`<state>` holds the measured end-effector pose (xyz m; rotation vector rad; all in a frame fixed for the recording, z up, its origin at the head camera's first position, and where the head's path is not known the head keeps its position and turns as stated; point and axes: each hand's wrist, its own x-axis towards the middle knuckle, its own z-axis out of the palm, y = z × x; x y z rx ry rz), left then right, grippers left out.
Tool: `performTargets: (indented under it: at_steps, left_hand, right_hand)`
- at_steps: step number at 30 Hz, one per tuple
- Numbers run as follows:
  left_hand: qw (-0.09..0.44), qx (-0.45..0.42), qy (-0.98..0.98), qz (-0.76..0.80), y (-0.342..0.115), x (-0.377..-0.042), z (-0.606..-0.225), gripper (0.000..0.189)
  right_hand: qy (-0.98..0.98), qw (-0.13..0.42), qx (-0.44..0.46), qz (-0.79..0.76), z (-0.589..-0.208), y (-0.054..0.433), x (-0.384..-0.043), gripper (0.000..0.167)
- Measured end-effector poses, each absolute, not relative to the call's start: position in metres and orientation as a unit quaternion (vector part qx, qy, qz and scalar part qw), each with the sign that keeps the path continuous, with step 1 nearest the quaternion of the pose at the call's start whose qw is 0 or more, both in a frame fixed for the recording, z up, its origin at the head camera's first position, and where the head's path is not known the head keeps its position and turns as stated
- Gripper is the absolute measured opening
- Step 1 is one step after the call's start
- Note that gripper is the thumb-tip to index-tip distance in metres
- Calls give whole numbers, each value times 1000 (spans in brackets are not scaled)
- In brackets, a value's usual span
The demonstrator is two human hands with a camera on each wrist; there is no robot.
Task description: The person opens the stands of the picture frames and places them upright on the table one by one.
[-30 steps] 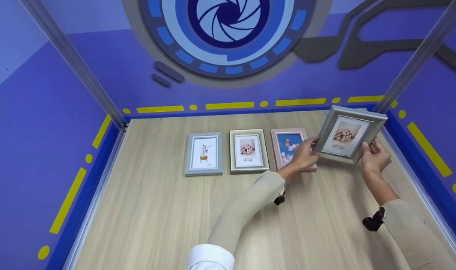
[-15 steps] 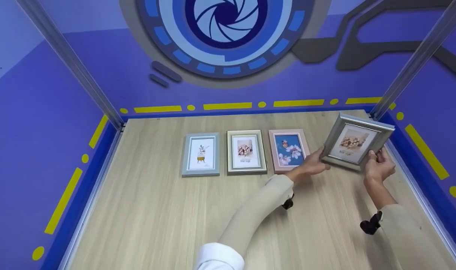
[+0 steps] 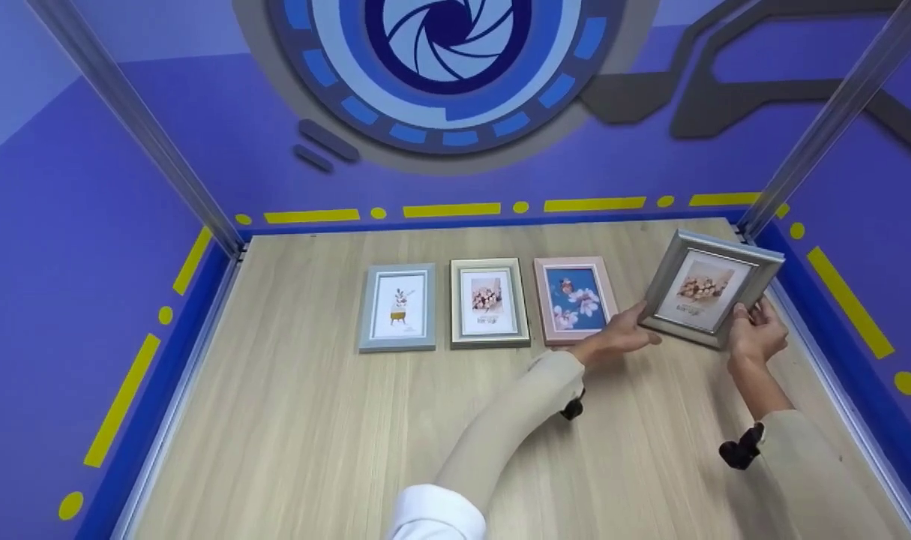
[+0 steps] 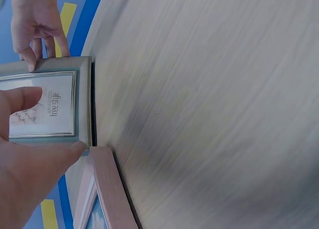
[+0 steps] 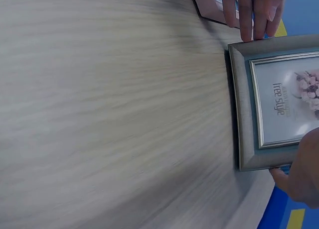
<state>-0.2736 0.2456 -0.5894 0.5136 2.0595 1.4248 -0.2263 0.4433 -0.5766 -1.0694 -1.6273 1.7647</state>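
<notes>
A silver-grey picture frame (image 3: 702,289) with a bouquet print stands tilted back at the table's right side, its lower edge close to the wood. My right hand (image 3: 756,334) holds its right side, thumb over the front border. At the opposite side, my left hand (image 3: 624,330) touches the frame's lower left edge; its fingers look straight in the right wrist view, where this hand (image 5: 254,12) reaches the border. A pink picture frame (image 3: 545,300) with a blossom picture lies flat just behind the left hand, its lower right corner partly covered.
Left of the pink one, a champagne-coloured picture frame (image 3: 489,303) and a light blue picture frame (image 3: 397,307) lie flat in a row. Purple-blue walls (image 3: 455,184) enclose the wooden table (image 3: 335,435) at the back and both sides.
The silver-grey frame has come down and slightly right, its lower edge now near the table. The left hand shifted right, uncovering most of the pink frame. Over the last half second little moved.
</notes>
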Motion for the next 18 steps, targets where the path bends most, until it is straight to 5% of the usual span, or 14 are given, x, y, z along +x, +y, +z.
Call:
performTargets:
  at_steps: [18]
  left_hand:
    - [265,226,795,497,227,-272,-586,75]
  right_hand:
    - [-643,149,-423,621,-570,437,-208,66]
